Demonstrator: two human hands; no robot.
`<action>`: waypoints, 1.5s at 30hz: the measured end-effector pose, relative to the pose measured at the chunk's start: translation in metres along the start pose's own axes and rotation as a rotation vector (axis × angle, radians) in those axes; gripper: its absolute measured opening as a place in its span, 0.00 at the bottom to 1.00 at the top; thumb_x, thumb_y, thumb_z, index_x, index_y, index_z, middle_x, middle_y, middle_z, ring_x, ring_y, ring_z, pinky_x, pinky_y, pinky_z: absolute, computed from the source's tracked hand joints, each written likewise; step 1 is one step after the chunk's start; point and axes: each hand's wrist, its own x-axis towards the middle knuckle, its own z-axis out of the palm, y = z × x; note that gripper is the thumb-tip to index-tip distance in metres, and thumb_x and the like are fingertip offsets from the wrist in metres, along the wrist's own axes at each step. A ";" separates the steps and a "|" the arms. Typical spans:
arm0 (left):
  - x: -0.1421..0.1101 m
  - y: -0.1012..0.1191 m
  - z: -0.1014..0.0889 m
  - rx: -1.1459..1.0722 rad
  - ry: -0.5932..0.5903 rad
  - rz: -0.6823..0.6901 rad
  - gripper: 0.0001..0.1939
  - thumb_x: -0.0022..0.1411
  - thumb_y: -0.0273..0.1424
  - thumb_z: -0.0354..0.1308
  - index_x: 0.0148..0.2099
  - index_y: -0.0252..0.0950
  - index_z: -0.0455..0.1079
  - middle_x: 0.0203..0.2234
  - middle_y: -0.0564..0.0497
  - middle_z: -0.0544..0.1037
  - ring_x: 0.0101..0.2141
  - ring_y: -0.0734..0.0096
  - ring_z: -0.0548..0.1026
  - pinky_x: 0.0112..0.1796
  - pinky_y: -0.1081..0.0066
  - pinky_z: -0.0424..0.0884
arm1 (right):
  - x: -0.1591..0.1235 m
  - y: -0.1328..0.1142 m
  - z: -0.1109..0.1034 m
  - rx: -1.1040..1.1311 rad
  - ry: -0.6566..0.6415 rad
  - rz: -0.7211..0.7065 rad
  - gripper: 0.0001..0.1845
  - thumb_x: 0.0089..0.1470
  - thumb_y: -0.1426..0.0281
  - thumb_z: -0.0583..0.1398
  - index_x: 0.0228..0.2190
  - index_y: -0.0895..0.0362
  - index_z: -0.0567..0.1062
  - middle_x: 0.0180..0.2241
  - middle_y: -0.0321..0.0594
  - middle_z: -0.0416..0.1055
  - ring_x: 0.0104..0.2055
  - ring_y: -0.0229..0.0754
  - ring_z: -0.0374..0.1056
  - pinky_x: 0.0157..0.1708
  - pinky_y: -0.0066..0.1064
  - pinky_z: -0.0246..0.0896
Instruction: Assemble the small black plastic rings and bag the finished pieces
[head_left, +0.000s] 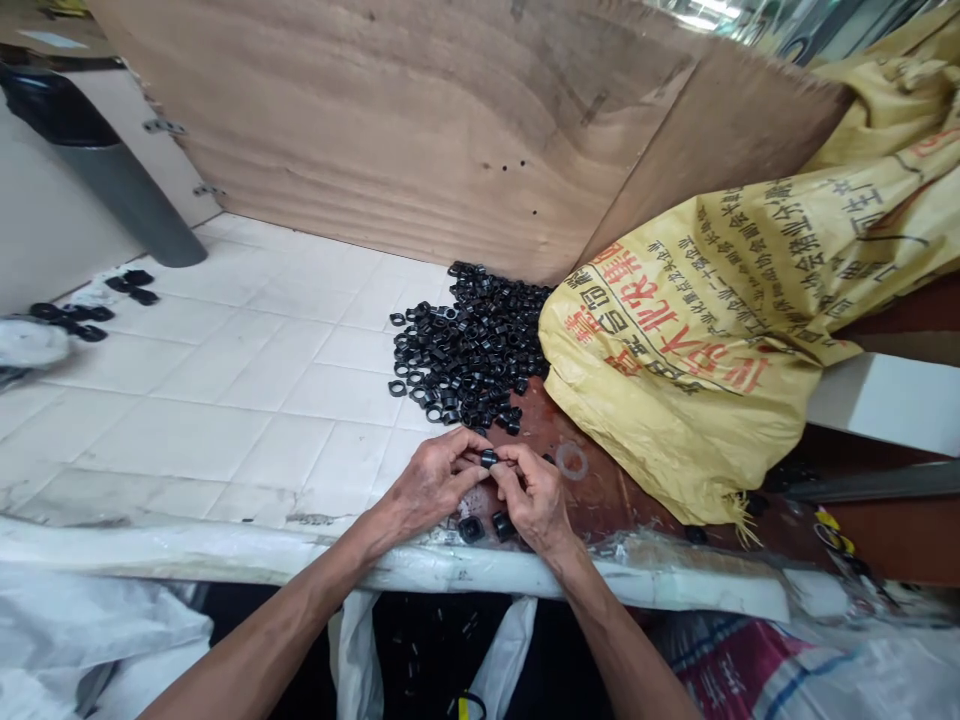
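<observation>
Between the fingertips of both hands is a small black ring-shaped part (488, 458). My left hand (439, 470) pinches it from the left, and my right hand (534, 492) grips it from the right with thumb and forefinger. Two more black parts, one (470, 529) below my fingers and another (502, 525) beside my right hand, rest near the table's front edge. Just beyond my hands lies a heap of black ring parts (480, 345), loosely spread on the white tiled surface.
A yellow woven sack (675, 340) with printed lettering slumps over the right side. Behind the heap stands a wooden board (390, 120). A grey cylinder (139, 190) leans at the left, near several black pieces (71, 318). An opened white bag (360, 655) hangs below the plastic-wrapped edge.
</observation>
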 end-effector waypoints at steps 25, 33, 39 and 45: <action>0.008 -0.017 0.001 0.413 0.357 0.005 0.04 0.60 0.30 0.59 0.38 0.38 0.67 0.28 0.54 0.73 0.29 0.69 0.73 0.32 0.70 0.69 | 0.010 0.013 -0.003 -0.232 -0.011 -0.100 0.08 0.60 0.73 0.58 0.41 0.55 0.75 0.39 0.43 0.71 0.42 0.46 0.70 0.45 0.37 0.66; 0.010 -0.023 0.001 0.576 0.496 0.024 0.11 0.62 0.25 0.53 0.47 0.38 0.65 0.35 0.49 0.72 0.35 0.64 0.74 0.37 0.66 0.71 | 0.023 0.011 0.003 -0.108 -0.156 -0.212 0.03 0.60 0.71 0.61 0.38 0.56 0.74 0.38 0.41 0.70 0.41 0.44 0.69 0.42 0.35 0.66; 0.010 -0.023 -0.003 0.792 0.532 -0.082 0.16 0.60 0.24 0.53 0.51 0.36 0.66 0.38 0.47 0.72 0.38 0.60 0.74 0.39 0.64 0.72 | 0.034 0.012 0.013 -0.209 -0.169 -0.214 0.12 0.64 0.69 0.58 0.47 0.56 0.74 0.39 0.44 0.70 0.43 0.46 0.69 0.45 0.38 0.66; 0.009 -0.023 -0.003 0.750 0.497 -0.059 0.15 0.60 0.25 0.55 0.50 0.38 0.67 0.37 0.49 0.72 0.35 0.64 0.75 0.39 0.66 0.73 | 0.062 0.021 0.013 -0.192 -0.066 -0.148 0.06 0.61 0.67 0.61 0.39 0.55 0.78 0.37 0.40 0.72 0.34 0.41 0.69 0.37 0.33 0.66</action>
